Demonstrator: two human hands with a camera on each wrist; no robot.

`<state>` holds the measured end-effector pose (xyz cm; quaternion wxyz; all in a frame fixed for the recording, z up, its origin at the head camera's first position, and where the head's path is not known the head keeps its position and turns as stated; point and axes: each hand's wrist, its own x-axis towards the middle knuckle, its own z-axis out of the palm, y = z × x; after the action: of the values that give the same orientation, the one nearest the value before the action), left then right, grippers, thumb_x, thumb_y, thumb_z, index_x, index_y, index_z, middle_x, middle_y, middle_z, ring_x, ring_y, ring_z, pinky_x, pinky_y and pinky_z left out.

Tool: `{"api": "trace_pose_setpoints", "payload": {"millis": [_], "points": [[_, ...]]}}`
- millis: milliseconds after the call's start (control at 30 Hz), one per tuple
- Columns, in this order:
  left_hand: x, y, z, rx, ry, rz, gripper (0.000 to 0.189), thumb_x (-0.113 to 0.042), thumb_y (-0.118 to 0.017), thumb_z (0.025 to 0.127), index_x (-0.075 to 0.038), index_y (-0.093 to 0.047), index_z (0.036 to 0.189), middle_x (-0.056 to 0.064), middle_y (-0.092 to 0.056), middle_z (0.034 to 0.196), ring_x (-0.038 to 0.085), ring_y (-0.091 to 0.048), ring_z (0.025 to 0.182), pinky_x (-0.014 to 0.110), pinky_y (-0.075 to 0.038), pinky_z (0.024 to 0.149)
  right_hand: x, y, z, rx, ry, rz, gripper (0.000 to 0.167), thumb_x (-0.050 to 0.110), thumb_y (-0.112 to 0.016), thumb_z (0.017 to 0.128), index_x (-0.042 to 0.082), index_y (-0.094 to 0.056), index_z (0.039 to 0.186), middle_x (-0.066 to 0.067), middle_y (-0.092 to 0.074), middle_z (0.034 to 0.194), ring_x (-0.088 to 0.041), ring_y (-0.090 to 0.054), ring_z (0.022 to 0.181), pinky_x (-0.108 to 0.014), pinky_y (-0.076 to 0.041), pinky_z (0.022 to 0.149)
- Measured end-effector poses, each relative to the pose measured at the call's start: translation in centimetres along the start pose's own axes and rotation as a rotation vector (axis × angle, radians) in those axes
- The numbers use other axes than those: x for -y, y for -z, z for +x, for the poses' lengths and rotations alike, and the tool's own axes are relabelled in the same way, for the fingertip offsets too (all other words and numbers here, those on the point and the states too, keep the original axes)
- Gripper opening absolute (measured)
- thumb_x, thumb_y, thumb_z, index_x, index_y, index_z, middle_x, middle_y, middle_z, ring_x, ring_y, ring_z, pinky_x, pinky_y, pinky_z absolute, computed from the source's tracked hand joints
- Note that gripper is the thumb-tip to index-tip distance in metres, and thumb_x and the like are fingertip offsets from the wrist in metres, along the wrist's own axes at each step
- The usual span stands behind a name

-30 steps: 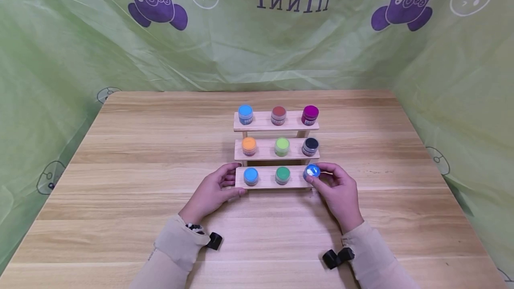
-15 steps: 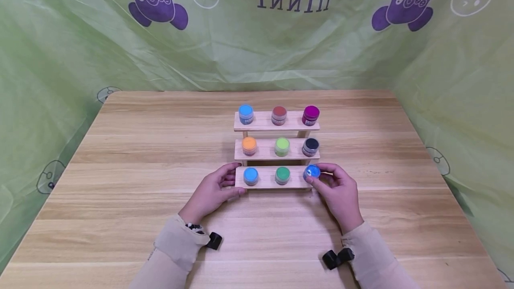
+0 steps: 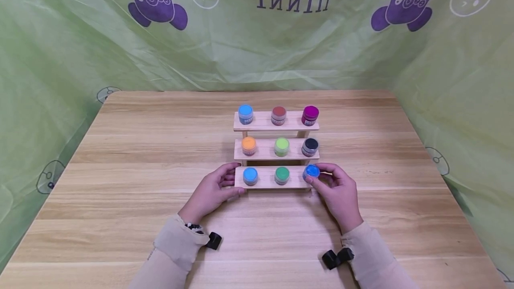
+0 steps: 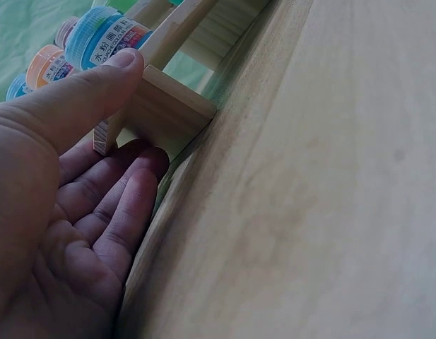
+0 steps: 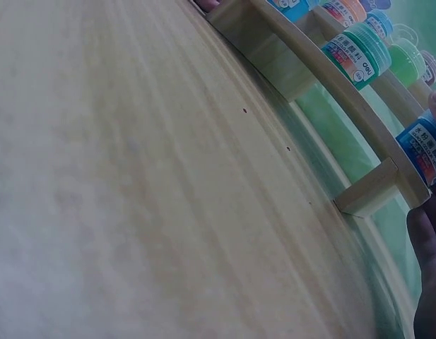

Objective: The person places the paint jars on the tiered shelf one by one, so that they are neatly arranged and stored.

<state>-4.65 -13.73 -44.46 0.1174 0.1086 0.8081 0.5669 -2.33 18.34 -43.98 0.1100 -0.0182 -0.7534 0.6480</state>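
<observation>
A three-step wooden stand [image 3: 262, 184] holds small gouache paint jars, three to a step. My left hand [image 3: 210, 193] grips the left end of its lowest step. In the left wrist view, that thumb [image 4: 97, 88] lies against the board's edge beside a light blue jar [image 4: 97, 39], with the fingers [image 4: 126, 212] bent below the board. My right hand [image 3: 339, 193] pinches a dark blue paint jar [image 3: 311, 171] at the right end of the lowest step, thumb in front and fingers behind. The right wrist view has this jar [image 5: 424, 150] upright over the board, its label facing outward.
A green jar [image 3: 282, 175] stands mid-row on the lowest step. Orange, lime and black jars [image 3: 310, 146] fill the middle step; blue, brown and purple jars [image 3: 310, 115] the top one. Green printed cloth [image 3: 257, 52] walls the wooden table [image 3: 120, 159] at the back and sides.
White glare on the dark blue jar's lid has shrunk away, leaving it evenly blue. Both hands and the stand keep their places.
</observation>
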Motion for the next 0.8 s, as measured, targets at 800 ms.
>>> {"api": "trace_pose_setpoints", "payload": {"millis": [800], "points": [[0.09,0.06,0.03,0.000,-0.002,-0.001,0.070,-0.016,-0.087,0.080,-0.009,-0.054,0.141,0.012,-0.063,0.121,0.024,-0.064,0.107,0.031,-0.055,0.096,-0.18,0.11,0.02,0.009,0.008,-0.022,0.038,0.005,-0.083,0.082,-0.005,-0.067,0.115,-0.001,-0.069,0.114,-0.015,-0.066,0.099,-0.021,-0.056,0.090]]}}
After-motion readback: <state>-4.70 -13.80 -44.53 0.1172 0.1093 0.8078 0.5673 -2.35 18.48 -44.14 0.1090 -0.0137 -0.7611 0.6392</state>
